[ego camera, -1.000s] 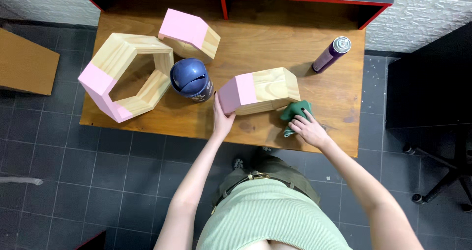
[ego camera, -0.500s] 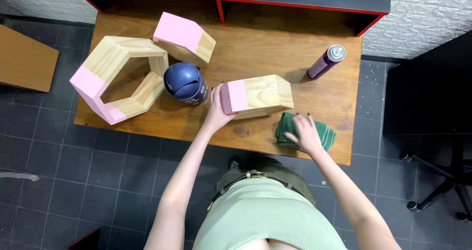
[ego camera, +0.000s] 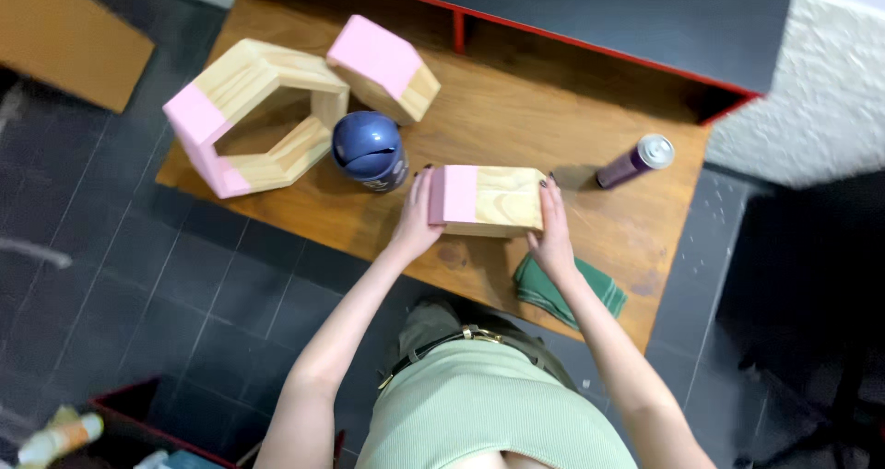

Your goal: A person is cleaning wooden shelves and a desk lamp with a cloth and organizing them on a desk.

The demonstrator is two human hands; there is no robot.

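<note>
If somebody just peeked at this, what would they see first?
Probably the two hands, left hand and right hand, pressed on either end of a wooden block with a pink end mid-table. Next, the big pink-and-wood hexagon frame at the far left, with a round blue jar beside it.

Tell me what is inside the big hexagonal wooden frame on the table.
Through the open middle of the hexagonal frame only bare wooden table shows; nothing lies inside. Its near wall hides a strip of the tabletop behind it. The blue round container stands just outside it.
</note>
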